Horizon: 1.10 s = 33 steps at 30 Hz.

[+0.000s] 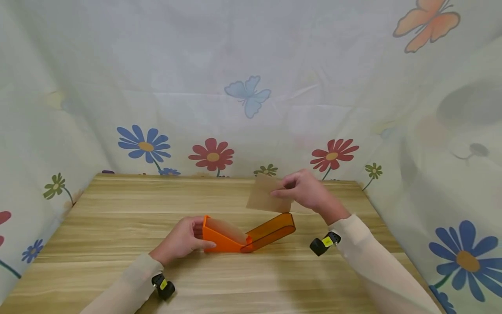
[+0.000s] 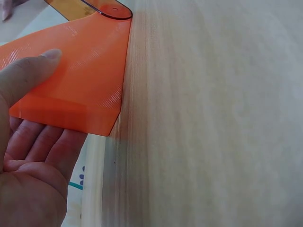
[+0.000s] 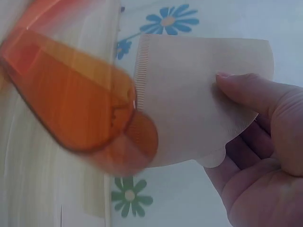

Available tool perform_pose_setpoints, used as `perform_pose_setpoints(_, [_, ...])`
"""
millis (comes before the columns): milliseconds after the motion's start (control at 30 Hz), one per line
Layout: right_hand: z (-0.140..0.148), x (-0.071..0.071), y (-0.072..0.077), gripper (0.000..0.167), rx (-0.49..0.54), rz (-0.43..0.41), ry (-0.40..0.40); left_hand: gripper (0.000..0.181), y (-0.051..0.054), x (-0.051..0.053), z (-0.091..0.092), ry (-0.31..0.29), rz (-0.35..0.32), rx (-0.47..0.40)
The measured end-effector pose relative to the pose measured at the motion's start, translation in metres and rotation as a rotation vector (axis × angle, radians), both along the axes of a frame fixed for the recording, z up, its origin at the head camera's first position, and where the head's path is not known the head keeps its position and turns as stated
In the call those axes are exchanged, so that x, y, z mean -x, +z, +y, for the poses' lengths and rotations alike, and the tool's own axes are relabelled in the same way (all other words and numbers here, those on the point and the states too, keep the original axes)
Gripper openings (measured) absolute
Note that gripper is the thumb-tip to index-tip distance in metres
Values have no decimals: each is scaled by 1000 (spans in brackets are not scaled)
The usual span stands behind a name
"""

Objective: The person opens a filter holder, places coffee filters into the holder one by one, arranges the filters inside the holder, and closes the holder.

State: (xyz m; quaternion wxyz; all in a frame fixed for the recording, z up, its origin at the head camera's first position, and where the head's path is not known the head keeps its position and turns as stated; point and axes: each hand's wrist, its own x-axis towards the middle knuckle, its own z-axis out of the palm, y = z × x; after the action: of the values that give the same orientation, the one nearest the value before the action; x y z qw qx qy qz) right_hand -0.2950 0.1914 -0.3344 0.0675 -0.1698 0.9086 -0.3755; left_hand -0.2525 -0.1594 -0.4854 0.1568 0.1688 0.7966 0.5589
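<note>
On the table stands an orange filter holder (image 1: 223,244), its clear amber lid (image 1: 272,231) swung out to the right. Tan paper filters (image 1: 226,230) show inside the holder. My left hand (image 1: 184,237) grips the holder's left end, the thumb (image 2: 33,73) on the near face and the other fingers behind. Above the lid, my right hand (image 1: 303,189) pinches a tan coffee filter (image 1: 266,194) between thumb and fingers. In the right wrist view this filter (image 3: 184,94) has a crimped edge and a small tab; the lid (image 3: 75,99) overlaps its left part.
The wood-grain table (image 1: 157,196) reaches back to a hanging cloth (image 1: 188,96) printed with flowers and butterflies. More of this cloth hangs on both sides. Each wrist wears a small black camera (image 1: 164,288) on a strap.
</note>
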Motion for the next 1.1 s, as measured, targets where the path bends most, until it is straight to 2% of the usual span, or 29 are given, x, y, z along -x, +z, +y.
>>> perform_pose_setpoints(233, [-18, -7, -3, 15, 41, 3, 56, 51, 0, 0, -1, 1, 1, -2])
perform_pose_setpoints(400, [-30, -9, -9, 27, 39, 17, 100, 50, -1, 0, -1, 1, 8, 7])
perform_pose_setpoints(533, [-38, -9, -16, 33, 38, 32, 109, 50, 0, 0, 0, 3, 2, 8])
perform_pose_setpoints(867, [-50, -8, -25, 27, 3, 27, 131, 50, 1, -1, 0, 4, -16, -1])
perform_pose_setpoints(1100, [-52, -8, -28, 36, -18, 26, 152, 50, 3, -2, 0, 12, -20, 7])
